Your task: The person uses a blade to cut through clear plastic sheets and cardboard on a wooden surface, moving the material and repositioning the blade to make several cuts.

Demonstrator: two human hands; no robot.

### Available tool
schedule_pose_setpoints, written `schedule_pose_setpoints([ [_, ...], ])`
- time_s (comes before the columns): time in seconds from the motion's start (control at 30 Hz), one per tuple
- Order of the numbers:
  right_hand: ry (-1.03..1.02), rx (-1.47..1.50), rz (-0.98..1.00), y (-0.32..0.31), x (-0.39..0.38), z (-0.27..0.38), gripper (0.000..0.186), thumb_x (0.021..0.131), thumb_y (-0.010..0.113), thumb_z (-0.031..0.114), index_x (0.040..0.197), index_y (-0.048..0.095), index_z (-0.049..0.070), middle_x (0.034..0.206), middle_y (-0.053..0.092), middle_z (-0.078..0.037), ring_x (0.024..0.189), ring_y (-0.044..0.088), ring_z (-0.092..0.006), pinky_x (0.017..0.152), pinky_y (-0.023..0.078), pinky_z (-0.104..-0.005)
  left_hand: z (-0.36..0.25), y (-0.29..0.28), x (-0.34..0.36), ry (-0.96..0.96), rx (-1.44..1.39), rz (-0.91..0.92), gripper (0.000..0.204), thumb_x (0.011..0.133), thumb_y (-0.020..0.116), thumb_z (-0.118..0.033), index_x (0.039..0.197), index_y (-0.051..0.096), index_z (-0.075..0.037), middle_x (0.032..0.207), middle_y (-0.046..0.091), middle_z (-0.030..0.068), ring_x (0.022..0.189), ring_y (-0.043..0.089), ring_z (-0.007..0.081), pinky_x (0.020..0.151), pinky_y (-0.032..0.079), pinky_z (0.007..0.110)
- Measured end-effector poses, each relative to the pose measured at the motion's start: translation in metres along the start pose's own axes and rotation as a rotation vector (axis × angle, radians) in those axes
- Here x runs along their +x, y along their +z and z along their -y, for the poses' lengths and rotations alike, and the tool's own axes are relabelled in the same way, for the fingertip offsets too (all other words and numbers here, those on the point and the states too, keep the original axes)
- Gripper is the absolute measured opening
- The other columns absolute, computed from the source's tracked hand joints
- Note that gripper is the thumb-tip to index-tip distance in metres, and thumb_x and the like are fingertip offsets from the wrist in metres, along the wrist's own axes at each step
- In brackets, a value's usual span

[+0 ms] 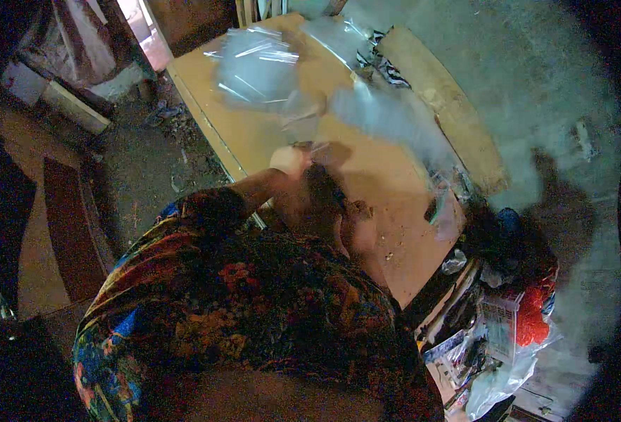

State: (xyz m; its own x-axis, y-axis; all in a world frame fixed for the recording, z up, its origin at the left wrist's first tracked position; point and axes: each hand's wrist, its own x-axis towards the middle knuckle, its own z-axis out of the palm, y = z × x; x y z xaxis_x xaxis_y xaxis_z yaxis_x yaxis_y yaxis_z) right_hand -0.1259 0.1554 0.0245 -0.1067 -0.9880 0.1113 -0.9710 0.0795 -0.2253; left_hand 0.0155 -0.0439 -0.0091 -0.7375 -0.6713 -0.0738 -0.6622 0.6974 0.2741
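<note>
at the middle of the tan bench [402, 246], the left hand [293, 165] lies farther out than the right hand [356, 218], which sits nearer the body and to the right. blur affects both. a pale, translucent piece of film [302, 125] lies directly beyond the left hand, on its far side; that hand is clearly the nearer of the two. the near end of the film appears to meet the left fingers, though contact is not confirmed. its long axis, as far as it can be judged, points away from the body, roughly in line from the left hand toward the stack of clear plastic [258, 74] at the far left of the bench.

finger state: for the left hand, cannot tell whether the fingers are pinching or spread; for the right hand, likewise cannot tell. a dark shape [324, 186] shows between the two hands; its nature is not determinable.

to the right of the film, and apart from the right hand, a long length of clear sheeting [381, 112] slants from upper left to lower right. a black-and-white striped item [389, 69] lies by its far end.
</note>
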Motion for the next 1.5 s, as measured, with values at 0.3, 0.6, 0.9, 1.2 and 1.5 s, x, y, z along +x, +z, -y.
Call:
schedule_pose_setpoints([
  [0.3,0.068,0.039,0.005,0.049,0.005,-0.033,0.036,0.075,0.048,0.010,0.111,0.047,0.010,0.101,0.051,-0.014,0.089,0.051,-0.0302,0.071,0.044,-0.0403,0.030,0.063,-0.003,0.492,0.006,-0.357,0.027,0.077,0.050,-0.030,0.100,0.054,-0.017,0.107,0.054,0.0048,0.099,0.050,0.0278,0.079,0.041,0.041],
  [0.6,0.052,0.003,-0.032,0.045,-0.029,-0.032,0.042,0.077,0.049,0.018,0.117,0.044,0.013,0.112,0.047,-0.013,0.099,0.046,-0.0317,0.078,0.042,-0.0434,-0.021,0.027,-0.020,0.120,0.000,-0.252,0.059,0.071,0.051,-0.053,0.115,0.046,-0.014,0.125,0.039,0.0085,0.119,0.031,0.0293,0.097,0.020,0.051],
  [0.9,-0.248,-0.241,-0.238,0.077,0.000,-0.065,0.040,0.077,0.049,0.018,0.116,0.045,0.007,0.107,0.050,-0.015,0.096,0.047,-0.0340,0.083,0.038,-0.0457,-0.035,0.006,-0.022,0.057,0.209,-0.213,0.090,0.067,0.046,-0.064,0.129,0.022,-0.003,0.136,0.019,0.0129,0.126,0.015,0.0321,0.097,0.014,0.054],
  [1.2,0.436,0.367,-0.013,0.074,0.004,-0.068,0.033,0.082,0.043,0.018,0.113,0.048,0.008,0.110,0.051,-0.016,0.093,0.050,-0.0318,0.077,0.042,-0.0417,-0.027,0.016,-0.021,0.011,0.155,-0.167,0.095,0.067,0.044,-0.065,0.130,0.017,0.001,0.137,0.014,0.0148,0.126,0.012,0.0338,0.098,0.010,0.054],
  [1.5,-0.219,-0.095,-0.151,0.133,0.124,-0.120,0.038,0.076,0.055,0.012,0.114,0.049,0.011,0.090,0.056,-0.009,0.068,0.053,-0.0239,0.059,0.044,-0.0370,-0.019,0.039,-0.008,0.063,0.318,-0.287,0.067,0.077,0.044,-0.046,0.129,0.027,-0.008,0.136,0.019,0.0124,0.124,0.019,0.0319,0.096,0.019,0.051],
])
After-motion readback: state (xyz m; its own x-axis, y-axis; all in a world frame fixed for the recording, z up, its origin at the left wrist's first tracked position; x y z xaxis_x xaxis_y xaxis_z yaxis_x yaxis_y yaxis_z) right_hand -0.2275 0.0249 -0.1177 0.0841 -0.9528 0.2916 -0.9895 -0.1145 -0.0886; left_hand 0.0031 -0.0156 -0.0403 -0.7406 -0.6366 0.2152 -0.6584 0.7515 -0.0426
